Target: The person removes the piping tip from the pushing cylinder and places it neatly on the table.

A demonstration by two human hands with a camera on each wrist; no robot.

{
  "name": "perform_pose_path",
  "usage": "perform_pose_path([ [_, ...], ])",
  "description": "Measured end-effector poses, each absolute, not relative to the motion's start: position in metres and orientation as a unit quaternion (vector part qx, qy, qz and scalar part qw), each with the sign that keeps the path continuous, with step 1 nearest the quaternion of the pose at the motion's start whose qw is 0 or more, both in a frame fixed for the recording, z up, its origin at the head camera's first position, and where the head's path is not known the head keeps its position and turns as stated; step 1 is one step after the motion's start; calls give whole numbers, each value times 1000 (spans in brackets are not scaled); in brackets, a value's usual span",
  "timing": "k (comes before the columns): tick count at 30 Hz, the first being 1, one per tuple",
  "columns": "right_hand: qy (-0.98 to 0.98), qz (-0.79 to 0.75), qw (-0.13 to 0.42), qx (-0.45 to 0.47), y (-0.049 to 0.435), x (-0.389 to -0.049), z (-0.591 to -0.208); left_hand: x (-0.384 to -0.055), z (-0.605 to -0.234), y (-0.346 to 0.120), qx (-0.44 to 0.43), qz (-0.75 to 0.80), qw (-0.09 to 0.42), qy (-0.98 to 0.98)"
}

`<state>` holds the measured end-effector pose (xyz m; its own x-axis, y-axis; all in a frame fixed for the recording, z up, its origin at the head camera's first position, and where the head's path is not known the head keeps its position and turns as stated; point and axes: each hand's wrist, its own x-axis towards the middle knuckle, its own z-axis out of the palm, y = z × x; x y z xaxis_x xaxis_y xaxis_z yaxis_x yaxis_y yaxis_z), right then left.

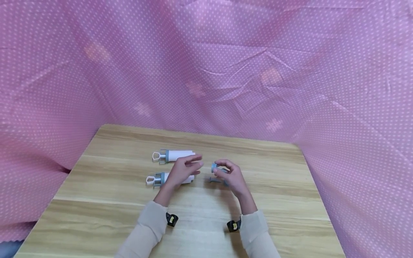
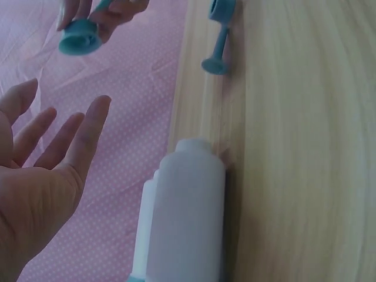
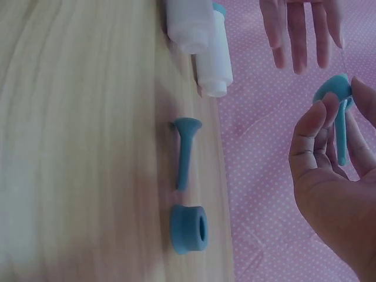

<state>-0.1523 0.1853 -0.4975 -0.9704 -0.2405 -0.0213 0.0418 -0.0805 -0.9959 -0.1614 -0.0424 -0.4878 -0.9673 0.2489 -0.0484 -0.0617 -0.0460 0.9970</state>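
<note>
My right hand (image 1: 233,179) pinches a teal nozzle-like piece (image 3: 333,89) between thumb and fingertips, above the table. The piece has a wide, round, hollow end and a thin stem reaching down among the fingers. Facing it from the left, my left hand (image 1: 181,172) hangs with spread fingers and nothing in them. That hand partly covers two white cylinders with teal collars and white loop handles, the far one (image 1: 177,154) and the near one (image 1: 166,176). Below my right hand lie a teal flared stem (image 3: 185,154) and a short teal ring-shaped cap (image 3: 187,229).
The wooden table (image 1: 106,211) has its far edge behind the cylinders. Pink dotted cloth (image 1: 206,82) hangs around its back and sides. A black wrist camera (image 1: 172,219) sits at my left cuff, another wrist camera (image 1: 233,225) at my right.
</note>
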Motion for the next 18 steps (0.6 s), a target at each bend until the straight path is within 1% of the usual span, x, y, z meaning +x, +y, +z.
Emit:
perform_pose_path([
  [10, 670, -728, 118, -84, 178, -149, -503, -154, -497, -29, 82, 732, 136, 663],
  [18, 662, -734, 121, -87, 176, -147, -501, -153, -501, -22, 77, 746, 134, 648],
])
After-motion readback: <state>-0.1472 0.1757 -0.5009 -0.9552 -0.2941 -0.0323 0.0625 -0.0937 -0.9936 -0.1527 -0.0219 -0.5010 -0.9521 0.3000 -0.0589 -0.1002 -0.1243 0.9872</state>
